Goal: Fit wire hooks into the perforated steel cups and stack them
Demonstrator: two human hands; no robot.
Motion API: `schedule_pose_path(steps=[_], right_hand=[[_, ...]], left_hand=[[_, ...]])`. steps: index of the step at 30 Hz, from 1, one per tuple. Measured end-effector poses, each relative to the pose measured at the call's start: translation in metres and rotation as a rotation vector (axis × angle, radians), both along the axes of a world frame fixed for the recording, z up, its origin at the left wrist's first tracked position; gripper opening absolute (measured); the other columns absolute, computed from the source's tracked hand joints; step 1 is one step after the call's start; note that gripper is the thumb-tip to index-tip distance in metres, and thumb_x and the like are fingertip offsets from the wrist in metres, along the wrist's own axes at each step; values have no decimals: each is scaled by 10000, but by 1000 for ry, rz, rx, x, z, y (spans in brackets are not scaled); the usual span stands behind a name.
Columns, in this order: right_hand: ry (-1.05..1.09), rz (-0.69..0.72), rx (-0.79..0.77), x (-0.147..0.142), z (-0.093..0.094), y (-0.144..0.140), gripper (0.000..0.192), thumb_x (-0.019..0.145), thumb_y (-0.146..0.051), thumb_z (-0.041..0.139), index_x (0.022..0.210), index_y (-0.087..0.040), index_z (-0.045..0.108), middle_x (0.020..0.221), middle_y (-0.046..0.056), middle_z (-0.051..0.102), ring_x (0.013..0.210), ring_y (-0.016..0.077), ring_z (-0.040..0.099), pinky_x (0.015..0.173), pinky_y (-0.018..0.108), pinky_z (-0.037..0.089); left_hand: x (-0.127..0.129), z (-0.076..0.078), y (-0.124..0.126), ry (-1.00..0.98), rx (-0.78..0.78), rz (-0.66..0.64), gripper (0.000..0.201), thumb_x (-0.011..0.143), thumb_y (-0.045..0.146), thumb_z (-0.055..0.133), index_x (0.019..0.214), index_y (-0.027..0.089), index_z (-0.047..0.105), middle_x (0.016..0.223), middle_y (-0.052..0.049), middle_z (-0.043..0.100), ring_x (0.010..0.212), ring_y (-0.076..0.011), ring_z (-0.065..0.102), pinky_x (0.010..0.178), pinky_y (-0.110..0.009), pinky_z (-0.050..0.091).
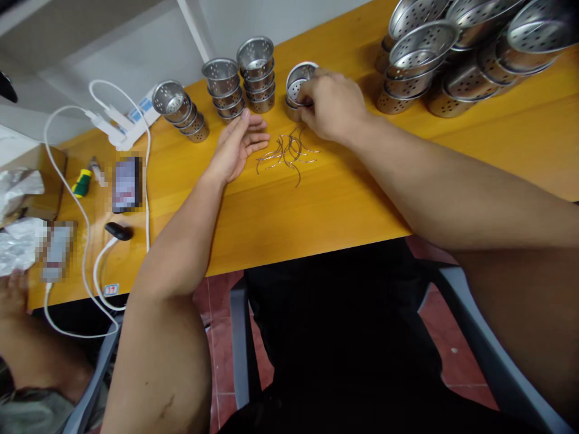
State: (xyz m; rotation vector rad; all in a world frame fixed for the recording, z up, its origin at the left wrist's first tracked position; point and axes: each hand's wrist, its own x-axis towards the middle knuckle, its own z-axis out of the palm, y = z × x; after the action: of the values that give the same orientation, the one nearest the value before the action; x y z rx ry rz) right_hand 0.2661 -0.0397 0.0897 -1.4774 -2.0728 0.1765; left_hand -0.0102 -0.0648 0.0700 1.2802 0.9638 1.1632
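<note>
While my right hand (332, 103) reached across the orange table (362, 193), its fingers were curled together on the small perforated steel cup (296, 81) standing just past the wire handles; I judged it pinched at the near rim, though the fingertips themselves were hidden behind my knuckles. My left hand (237, 144) lay flat on the wood, palm up and fingers spread apart, holding nothing, its fingertips just beside the loose heap of bent wire handles (289, 150).

As far as I could judge the progress, three short stacks of finished-looking cups (226, 87) stood in a row behind my left hand, one stack leaning over toward the white power strip (122, 129). A far larger pile of cups (461, 51) waited at the right, and a good scatter of wires lay unused, so I reckoned most of the work was left. Whether the cup under my hand already carried a wire, I could not tell.

For room, the stretch of table between the wires and the near edge lay open, and so did the strip between the single cup and the big pile. To the left it was tighter: a phone (126, 181), white cables (85, 217) and crumpled foil (18, 211) crowded that end, where another person's hand (11, 292) rested at the corner.
</note>
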Motion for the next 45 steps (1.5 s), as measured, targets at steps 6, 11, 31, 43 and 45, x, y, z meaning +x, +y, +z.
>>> schedule_pose_path(steps=[6, 11, 31, 43, 45], right_hand=[[69, 35, 8, -6, 2, -7, 361, 1083, -754, 718, 1033, -406, 799, 1292, 105, 871, 1137, 405, 693, 1046, 593, 602], [131, -21, -3, -8, 18, -20, 564, 1154, -887, 590, 1180, -405, 882, 1358, 112, 827, 1369, 513, 725, 1234, 732, 578], [341, 631, -171, -33, -2, -29, 442, 1006, -740, 840, 1064, -319, 717, 1201, 73, 812, 955, 325, 734, 890, 521, 655], [431, 583, -118, -35, 5, -27, 630, 1006, -944, 829, 856, -353, 672, 1008, 57, 768, 1048, 341, 650, 1031, 557, 588], [421, 601, -113, -34, 5, -24, 662, 1004, -970, 831, 830, -360, 644, 947, 50, 735, 1027, 347, 654, 1008, 548, 603]], left_hand=[[-1, -2, 1, -21, 1, -10, 597, 1140, 840, 813, 1147, 244, 857, 1317, -145, 878, 1197, -300, 905, 1114, -410, 752], [-1, -2, 2, -8, -21, -3, 541, 1146, 773, 837, 1146, 233, 851, 1323, -150, 888, 1264, -315, 905, 1134, -404, 749], [-2, -8, 2, -46, 41, -112, 557, 1115, 819, 866, 1166, 266, 830, 1097, -81, 822, 932, -256, 843, 716, -338, 667], [-4, -5, -1, -57, 56, -158, 535, 1168, 844, 767, 1145, 311, 807, 1061, -62, 798, 1018, -279, 818, 847, -423, 696], [-3, -7, 1, -91, 71, -183, 484, 1174, 787, 791, 1142, 305, 817, 1049, -55, 782, 918, -248, 777, 707, -375, 633]])
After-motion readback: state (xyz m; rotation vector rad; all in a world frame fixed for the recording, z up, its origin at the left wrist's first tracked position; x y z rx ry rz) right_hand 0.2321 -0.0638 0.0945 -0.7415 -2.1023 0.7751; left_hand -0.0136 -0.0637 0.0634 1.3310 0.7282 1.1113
